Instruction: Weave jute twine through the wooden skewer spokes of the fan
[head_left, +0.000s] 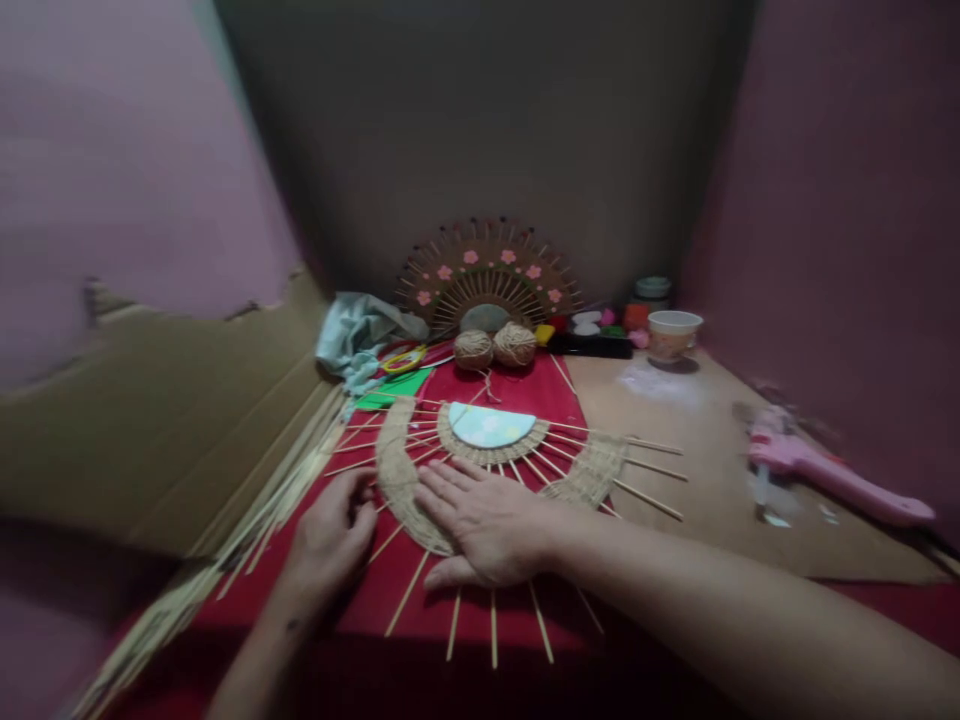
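Note:
A half-round fan of thin sticks (405, 590) lies on the red cloth. Its woven twine band (397, 455) curves around a smaller woven ring, which borders a pale blue half-disc (491, 425). Flat across the front of the band rests my right hand (487, 520), fingers stretched out and thumb apart, hiding part of the weaving. My left hand (334, 530) is at the fan's left edge by the stick ends. Its fingers are curled toward the thumb, and whatever lies between them cannot be made out.
Two twine balls (515, 344) sit behind the fan, before a flowered fan (487, 265). Yellow-handled scissors (403, 360) and a light blue cloth (360, 335) lie at left. A white-rimmed cup (673, 338) and a pink glue gun (832, 465) are at right. Loose sticks (195, 600) run along the left.

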